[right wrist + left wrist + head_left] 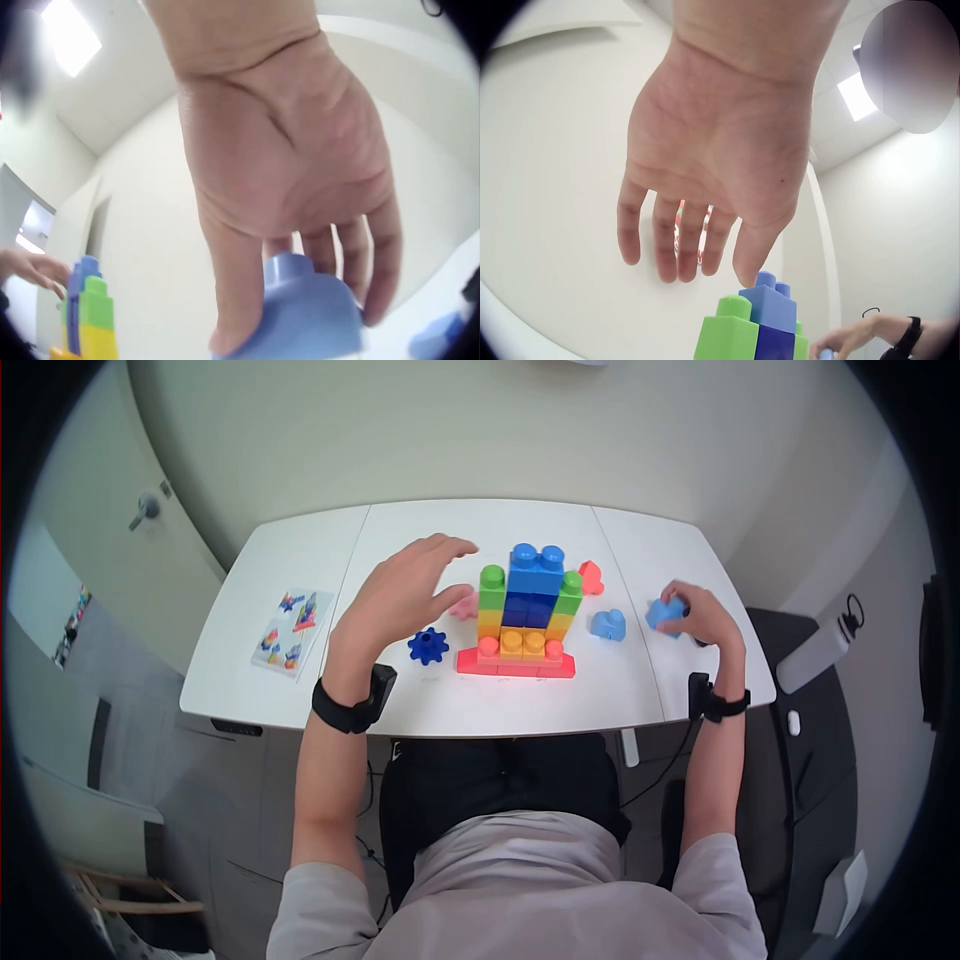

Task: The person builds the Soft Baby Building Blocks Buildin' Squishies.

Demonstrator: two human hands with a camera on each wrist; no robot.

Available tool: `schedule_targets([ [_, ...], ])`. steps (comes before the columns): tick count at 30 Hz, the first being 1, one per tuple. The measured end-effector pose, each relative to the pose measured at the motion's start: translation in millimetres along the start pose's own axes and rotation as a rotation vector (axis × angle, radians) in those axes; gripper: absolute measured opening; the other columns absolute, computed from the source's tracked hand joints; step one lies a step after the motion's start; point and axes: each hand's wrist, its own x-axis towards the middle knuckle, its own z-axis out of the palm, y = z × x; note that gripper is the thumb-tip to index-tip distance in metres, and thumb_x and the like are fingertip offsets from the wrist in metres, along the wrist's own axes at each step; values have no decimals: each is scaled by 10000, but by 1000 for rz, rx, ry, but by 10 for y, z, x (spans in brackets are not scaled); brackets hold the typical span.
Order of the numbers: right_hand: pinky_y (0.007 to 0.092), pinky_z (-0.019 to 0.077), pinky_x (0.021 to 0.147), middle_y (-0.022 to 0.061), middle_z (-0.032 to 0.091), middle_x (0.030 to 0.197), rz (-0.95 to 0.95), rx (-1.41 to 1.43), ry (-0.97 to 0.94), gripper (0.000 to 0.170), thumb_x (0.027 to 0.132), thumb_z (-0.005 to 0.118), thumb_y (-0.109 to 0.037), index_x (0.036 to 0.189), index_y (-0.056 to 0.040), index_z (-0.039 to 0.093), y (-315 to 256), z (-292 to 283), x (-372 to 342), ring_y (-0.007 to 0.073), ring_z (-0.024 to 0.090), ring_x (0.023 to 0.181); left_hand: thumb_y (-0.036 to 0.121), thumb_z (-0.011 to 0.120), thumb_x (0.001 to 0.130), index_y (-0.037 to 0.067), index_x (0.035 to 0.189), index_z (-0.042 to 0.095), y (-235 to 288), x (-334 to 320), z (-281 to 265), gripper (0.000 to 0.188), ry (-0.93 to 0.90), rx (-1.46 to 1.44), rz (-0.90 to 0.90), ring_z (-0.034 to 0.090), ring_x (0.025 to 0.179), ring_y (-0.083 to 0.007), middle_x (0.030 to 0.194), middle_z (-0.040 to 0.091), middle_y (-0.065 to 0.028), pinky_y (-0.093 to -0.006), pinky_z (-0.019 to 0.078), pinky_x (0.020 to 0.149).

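Note:
My right hand [708, 618] grips a light blue toy block [307, 315] at the table's right side, thumb on one side and fingers on the other. One round stud shows on top of it. My left hand [400, 595] is held in the air left of a block tower [537, 575], fingers spread and nothing in them. In the left wrist view its thumb tip overlaps the tower's top. The tower has a red base, orange and yellow blocks, green side columns and a blue middle. A dark blue gear-shaped piece [428, 646] lies below the left hand.
Between tower and right hand sits another light blue piece [608, 625], with a red piece [591, 578] behind. A pink piece [463, 607] lies left of the tower. A printed leaflet [293, 630] is at far left. A white bottle [818, 652] stands beyond the table's right edge.

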Motion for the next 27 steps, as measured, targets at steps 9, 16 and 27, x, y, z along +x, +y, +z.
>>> schedule_targets([
  [9, 370, 618, 945, 110, 706, 1216, -495, 452, 510, 404, 861, 816, -37, 1235, -24, 661, -1666, -149, -164, 229, 694, 1129, 241, 739, 964, 76, 1379, 630, 162, 5, 17, 460, -107, -23, -8, 659, 1196, -294, 1318, 685, -123, -408, 541, 1017],
  [16, 346, 624, 897, 95, 725, 1120, -580, 407, 543, 394, 838, 858, -63, 1192, -32, 687, -2035, -82, 68, 216, 721, 1018, 230, 732, 962, 81, 1386, 628, 214, -18, 18, 462, -94, -35, 6, 653, 1208, -309, 1344, 661, -127, -409, 541, 1017],
  [27, 369, 612, 917, 122, 746, 1120, -550, 326, 506, 446, 863, 835, -103, 1293, -83, 720, -2090, 108, 146, 255, 706, 982, 236, 754, 947, 84, 1356, 664, 214, -25, 161, 445, -65, 34, 59, 706, 1086, -302, 1314, 652, -113, -402, 574, 938],
])
